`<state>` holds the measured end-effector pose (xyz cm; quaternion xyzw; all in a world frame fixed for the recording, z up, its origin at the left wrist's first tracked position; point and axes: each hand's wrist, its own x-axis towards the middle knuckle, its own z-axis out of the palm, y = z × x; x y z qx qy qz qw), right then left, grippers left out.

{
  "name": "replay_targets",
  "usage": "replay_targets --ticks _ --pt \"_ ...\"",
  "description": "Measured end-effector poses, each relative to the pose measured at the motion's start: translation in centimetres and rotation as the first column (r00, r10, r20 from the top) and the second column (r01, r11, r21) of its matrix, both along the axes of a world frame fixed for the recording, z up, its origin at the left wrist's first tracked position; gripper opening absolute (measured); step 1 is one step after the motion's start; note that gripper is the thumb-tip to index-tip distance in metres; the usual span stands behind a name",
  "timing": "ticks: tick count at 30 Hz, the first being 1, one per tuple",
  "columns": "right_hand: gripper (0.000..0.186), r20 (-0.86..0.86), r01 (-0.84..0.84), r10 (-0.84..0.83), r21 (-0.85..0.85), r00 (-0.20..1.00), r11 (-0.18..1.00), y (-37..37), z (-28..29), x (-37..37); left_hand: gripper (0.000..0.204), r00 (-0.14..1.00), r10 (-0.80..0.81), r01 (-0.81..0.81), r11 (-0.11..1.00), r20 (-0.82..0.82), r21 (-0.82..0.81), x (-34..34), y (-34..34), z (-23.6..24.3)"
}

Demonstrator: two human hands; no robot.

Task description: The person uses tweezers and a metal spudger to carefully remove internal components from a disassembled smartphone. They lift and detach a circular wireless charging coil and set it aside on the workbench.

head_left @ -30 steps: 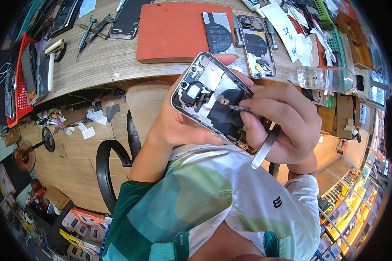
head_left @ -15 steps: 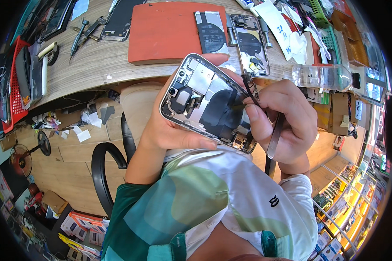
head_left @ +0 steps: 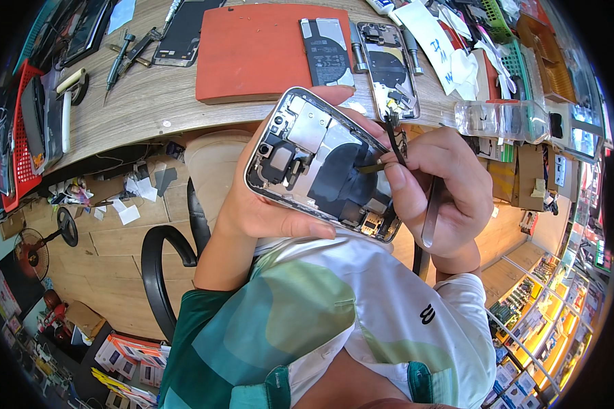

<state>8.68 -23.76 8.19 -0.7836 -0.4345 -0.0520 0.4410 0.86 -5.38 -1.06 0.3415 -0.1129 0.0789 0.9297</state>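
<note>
My left hand [head_left: 269, 217] cradles an opened phone housing [head_left: 331, 176], tilted with its inside facing up. Camera modules [head_left: 276, 160] sit at the housing's left end, and small gold-toned parts [head_left: 371, 223] at its right end. Closed in a pinch, my right hand [head_left: 450, 184] is over the housing's right edge. It grips a dark, thin flex strip [head_left: 395, 141]. A flat metal tool [head_left: 432, 213], tweezers-like, lies through the same hand. A narrow olive tip [head_left: 371, 168] extends from the fingertips over the black inner pad; whether it belongs to the tool I cannot tell.
On the wooden desk [head_left: 143, 112] lies a red mat [head_left: 252, 58] with a phone battery [head_left: 327, 53] on it. Beside the mat, a second opened phone [head_left: 389, 68] sits between clamp bars. A screwdriver [head_left: 119, 63] is at the left; papers [head_left: 433, 48] and a clear plastic tray [head_left: 501, 119] are at the right.
The view has shifted slightly, so the desk things appear a little further left. The housing looks tipped a touch differently; both hands keep their holds.
</note>
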Motion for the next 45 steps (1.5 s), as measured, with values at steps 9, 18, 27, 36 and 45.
replay_targets --ticks 9,18,27,36,45 --pt "0.02 0.006 0.026 -0.026 0.033 1.0 0.999 0.1 -0.5 0.2 0.123 0.996 -0.027 0.021 0.998 0.084 0.063 0.4 1.0 -0.3" --pt "0.019 -0.006 0.025 -0.025 0.061 1.0 0.998 0.2 -1.0 0.3 0.124 0.992 -0.036 0.034 0.999 0.12 0.018 0.7 0.9 -1.0" --pt "0.02 0.111 -0.109 0.103 0.045 0.988 0.993 0.5 -0.9 0.0 0.141 0.985 -0.004 -0.007 0.998 -0.173 -0.062 0.4 0.0 0.8" --pt "0.035 0.287 -0.09 0.108 -0.075 0.952 0.993 0.1 -1.9 -0.5 0.105 0.986 -0.133 0.125 0.989 -0.099 -0.083 -0.2 0.0 0.2" --pt "0.036 0.41 -0.054 0.075 -0.063 0.909 0.997 0.4 -3.0 -0.4 0.091 0.975 -0.171 0.137 0.965 -0.143 -0.224 -0.6 -0.2 -0.2"
